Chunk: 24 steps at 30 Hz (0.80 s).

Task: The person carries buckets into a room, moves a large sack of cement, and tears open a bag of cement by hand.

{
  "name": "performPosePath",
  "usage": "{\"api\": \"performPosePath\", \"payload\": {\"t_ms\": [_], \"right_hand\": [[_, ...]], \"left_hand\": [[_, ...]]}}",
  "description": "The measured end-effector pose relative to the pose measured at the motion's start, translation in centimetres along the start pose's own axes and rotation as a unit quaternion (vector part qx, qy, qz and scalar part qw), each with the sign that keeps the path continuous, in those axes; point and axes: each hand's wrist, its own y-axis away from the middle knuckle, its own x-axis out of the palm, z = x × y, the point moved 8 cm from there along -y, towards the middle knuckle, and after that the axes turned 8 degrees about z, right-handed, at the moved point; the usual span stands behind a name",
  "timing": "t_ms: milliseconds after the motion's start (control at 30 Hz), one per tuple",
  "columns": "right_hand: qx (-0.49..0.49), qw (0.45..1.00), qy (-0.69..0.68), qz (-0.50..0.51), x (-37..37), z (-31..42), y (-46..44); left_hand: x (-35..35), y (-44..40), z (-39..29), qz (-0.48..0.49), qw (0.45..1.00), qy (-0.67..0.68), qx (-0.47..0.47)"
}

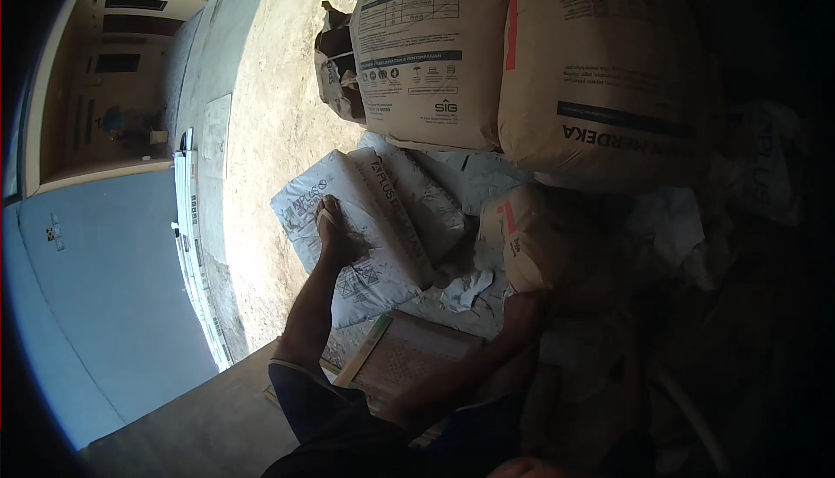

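Observation:
My left hand [532,302] touches the lower edge of a small crumpled brown paper bag [520,247]; its fingers are lost in shadow. Farther right, my right hand [623,328] shows only faintly beside the dark side of that bag, and its fingers cannot be made out. My foot [327,224] in a sandal rests on a white printed bag [372,276]. Another white bag [426,204] lies partly beneath it.
Two large full brown sacks [435,34] [600,52] lie at the top. A patterned tile panel [413,356] is near my leg. Torn paper [467,291] lies on the floor. A pale curved pipe or hose [691,413] is at lower right, and a grey wall [113,304] stands left.

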Motion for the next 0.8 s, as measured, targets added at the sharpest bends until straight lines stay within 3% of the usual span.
{"api": "performPosePath", "payload": {"t_ms": [33,67,100,167,333,367,400,533,600,633,667,733,800], "right_hand": [[0.001,1.000,0.010,-0.006,-0.6,-1.0,-0.1],[0.000,1.000,0.019,-0.011,-0.9,-1.9,-0.6],[0.002,1.000,0.023,-0.017,-1.1,-2.6,-0.8],[0.000,0.999,0.032,-0.023,-0.9,-3.5,-1.2],[-0.002,1.000,0.027,-0.009,3.4,-5.6,-2.5],[-0.068,0.994,-0.089,-0.016,5.3,-6.2,-3.1],[-0.131,0.971,-0.201,-0.022,5.9,-6.3,-3.1],[-0.133,0.974,-0.174,-0.061,5.8,0.6,-2.8],[-0.162,0.964,-0.066,-0.201,4.2,6.2,-2.7],[-0.125,0.975,-0.076,-0.169,4.2,7.8,-3.0],[-0.084,0.984,-0.081,-0.135,4.1,8.7,-2.8],[-0.122,0.977,-0.069,-0.160,3.1,12.7,-2.3],[-0.141,0.966,-0.124,-0.180,1.8,16.9,-1.4]], "left_hand": [[0.0,-0.1,0.3,0.038,0.981,0.181,-0.055],[0.4,-0.3,0.1,0.072,0.925,0.357,-0.106],[0.3,-0.6,-0.9,0.086,0.880,0.447,-0.136],[-0.6,-0.4,-2.7,0.087,0.852,0.497,-0.141],[-3.3,0.9,-9.6,0.046,0.866,0.488,-0.101],[-4.1,1.6,-11.9,0.034,0.873,0.479,-0.086],[-5.1,2.9,-15.2,0.021,0.879,0.470,-0.069],[-5.1,7.1,-30.9,0.043,0.896,0.439,0.044],[-1.4,6.7,-31.7,0.127,0.909,0.392,0.069],[0.8,5.4,-31.2,0.172,0.915,0.358,0.075],[-2.4,3.7,-30.4,0.090,0.923,0.371,0.041],[-1.3,1.3,-29.0,0.081,0.934,0.349,0.000],[-0.2,-1.6,-27.7,0.181,0.924,0.330,-0.068]]}}
